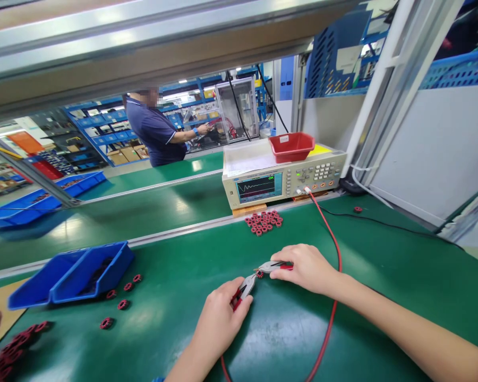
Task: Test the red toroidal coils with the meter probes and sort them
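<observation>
My left hand (222,314) is closed round a metal test clip with a red sleeve (244,289). My right hand (305,267) is closed round a second clip (274,266). Both clip tips meet on one small red wound coil (259,274) just above the green mat (175,286). Red leads (333,249) run from the clips to the beige meter (281,181), whose screen shows a wave trace and a green OK. A heap of several red coils (264,222) lies in front of the meter.
Two blue bins (74,276) sit at the left with loose coils (122,304) beside them and more coils (11,350) at the near left. A red tray (291,146) rests on the meter. A person in a dark blue shirt (155,132) works beyond the conveyor.
</observation>
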`<move>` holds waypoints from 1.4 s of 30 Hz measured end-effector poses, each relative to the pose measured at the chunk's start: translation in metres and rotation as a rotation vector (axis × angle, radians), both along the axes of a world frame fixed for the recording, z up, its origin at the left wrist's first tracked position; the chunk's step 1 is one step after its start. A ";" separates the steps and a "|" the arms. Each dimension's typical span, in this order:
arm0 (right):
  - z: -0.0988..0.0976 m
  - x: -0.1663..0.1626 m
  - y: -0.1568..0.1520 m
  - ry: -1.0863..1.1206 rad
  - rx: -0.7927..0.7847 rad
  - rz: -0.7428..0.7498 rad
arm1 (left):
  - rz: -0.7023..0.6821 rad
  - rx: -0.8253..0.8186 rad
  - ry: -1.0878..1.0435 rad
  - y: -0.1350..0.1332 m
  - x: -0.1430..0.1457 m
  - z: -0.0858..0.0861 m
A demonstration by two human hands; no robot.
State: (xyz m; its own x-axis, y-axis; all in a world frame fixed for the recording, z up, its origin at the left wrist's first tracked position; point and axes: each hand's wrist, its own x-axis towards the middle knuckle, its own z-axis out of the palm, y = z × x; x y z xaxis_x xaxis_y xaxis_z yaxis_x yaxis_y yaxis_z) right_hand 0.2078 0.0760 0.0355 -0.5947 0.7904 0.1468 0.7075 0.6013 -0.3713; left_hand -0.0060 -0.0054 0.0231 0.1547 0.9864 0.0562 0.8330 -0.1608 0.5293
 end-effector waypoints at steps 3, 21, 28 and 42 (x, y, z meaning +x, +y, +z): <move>0.000 0.000 0.000 -0.003 -0.007 -0.005 | -0.006 -0.010 0.001 0.001 0.000 0.000; 0.004 0.018 0.019 0.078 -0.138 0.036 | 0.005 -0.010 -0.007 0.002 -0.002 -0.004; 0.000 0.009 0.012 0.101 -0.123 0.086 | -0.005 -0.021 -0.013 0.001 0.000 -0.002; 0.000 0.002 0.008 0.095 -0.088 0.088 | -0.012 -0.022 -0.011 0.001 -0.001 -0.003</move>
State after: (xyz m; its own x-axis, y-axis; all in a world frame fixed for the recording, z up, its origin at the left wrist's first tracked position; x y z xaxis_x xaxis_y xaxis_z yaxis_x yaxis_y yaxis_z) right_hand 0.2100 0.0839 0.0353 -0.6486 0.7484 0.1382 0.6128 0.6212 -0.4885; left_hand -0.0070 -0.0042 0.0201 0.1659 0.9855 0.0361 0.8251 -0.1588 0.5422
